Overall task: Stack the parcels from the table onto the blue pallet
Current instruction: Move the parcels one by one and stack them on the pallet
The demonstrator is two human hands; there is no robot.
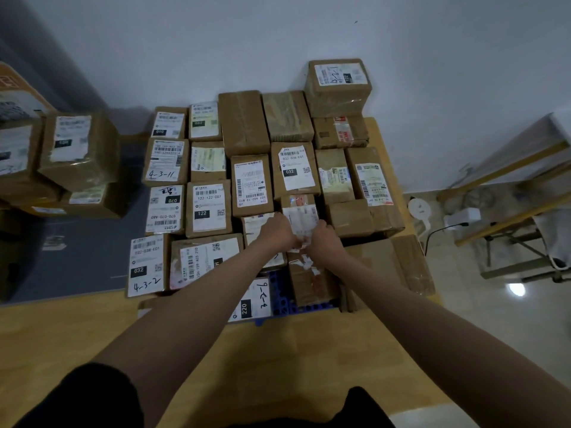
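Both hands, left (278, 231) & right (324, 240), grip a small parcel (301, 216) mid-stack on the blue pallet (279, 299); seat it flat, flush w/ neighbours, press down evenly before letting go

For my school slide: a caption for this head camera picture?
Both hands set a parcel among boxes stacked on the blue pallet.

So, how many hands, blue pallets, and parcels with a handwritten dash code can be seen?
Hands: 2 (left, right)
Pallet: 1
Parcels with dash code: 4
Total: 7
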